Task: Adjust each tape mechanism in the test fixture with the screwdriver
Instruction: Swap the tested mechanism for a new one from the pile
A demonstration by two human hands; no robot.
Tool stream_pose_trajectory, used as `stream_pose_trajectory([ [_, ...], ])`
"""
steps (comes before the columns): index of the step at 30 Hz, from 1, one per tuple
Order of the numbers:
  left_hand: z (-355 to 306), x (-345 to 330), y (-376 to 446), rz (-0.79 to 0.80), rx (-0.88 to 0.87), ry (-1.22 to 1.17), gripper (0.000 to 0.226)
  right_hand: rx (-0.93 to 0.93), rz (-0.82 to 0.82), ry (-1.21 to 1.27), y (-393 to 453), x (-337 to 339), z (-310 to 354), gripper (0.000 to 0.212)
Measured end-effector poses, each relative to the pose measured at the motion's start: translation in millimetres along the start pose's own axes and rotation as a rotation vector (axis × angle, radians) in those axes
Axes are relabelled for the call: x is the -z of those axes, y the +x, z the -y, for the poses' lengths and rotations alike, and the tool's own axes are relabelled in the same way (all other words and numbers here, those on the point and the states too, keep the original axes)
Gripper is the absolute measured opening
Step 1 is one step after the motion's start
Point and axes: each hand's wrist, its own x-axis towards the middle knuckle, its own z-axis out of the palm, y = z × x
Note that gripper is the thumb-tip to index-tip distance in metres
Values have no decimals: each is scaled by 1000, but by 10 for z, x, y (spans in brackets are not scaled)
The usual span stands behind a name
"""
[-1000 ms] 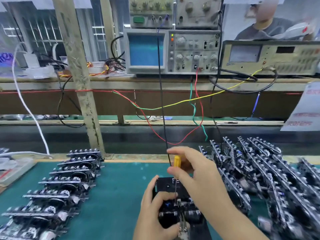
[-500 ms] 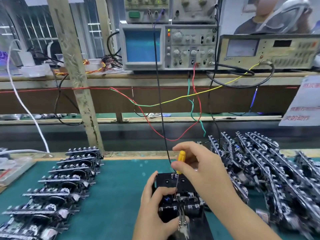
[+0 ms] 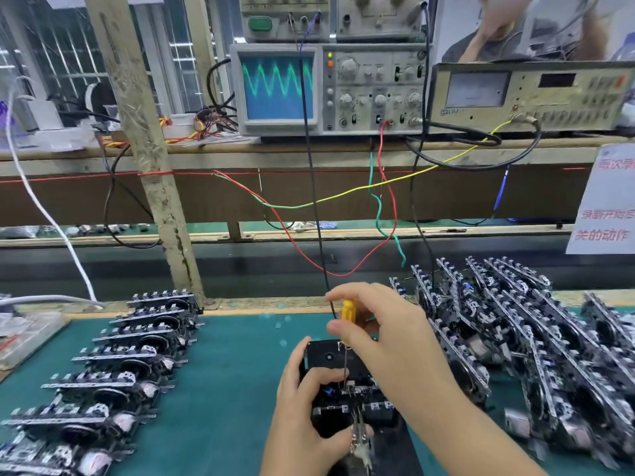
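- Low in the centre of the frame, on the green mat (image 3: 233, 372): black test fixture (image 3: 338, 383) with one tape mechanism (image 3: 354, 398) seated in it.
- Left hand (image 3: 305, 417) wrapped round the fixture's left side, fingers curled over the top edge, thumb tucked under near a metal clip (image 3: 359, 438) at the front.
- Right hand (image 3: 385, 341) just above, thumb and fingertips pinching the yellow handle of a small screwdriver (image 3: 347, 316); thin shaft pointing straight down, tip touching the middle of the mechanism.
- Left side of the mat: neat row of mechanisms (image 3: 113, 372) standing on edge, running from lower left up toward a wooden post (image 3: 144, 149).
- Right side: larger, looser pile of mechanisms (image 3: 515, 345) leaning against each other.
- Upper centre, on the shelf: oscilloscope (image 3: 330, 91) showing a green wave on its blue screen; beige meter box (image 3: 529, 94) beside it to the right.
- Red, green, yellow and black wires (image 3: 343, 197) hanging from the instruments toward the fixture.
- Far right edge: white sheet with red writing (image 3: 608, 201).
- Upper right, behind the instruments: another person, only partly in view.
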Motion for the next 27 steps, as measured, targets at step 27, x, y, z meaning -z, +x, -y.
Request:
stream_pose_trajectory([
  [27,-31,16,-1,1,8,13,65,-100,287,88,7,140,-117,37],
])
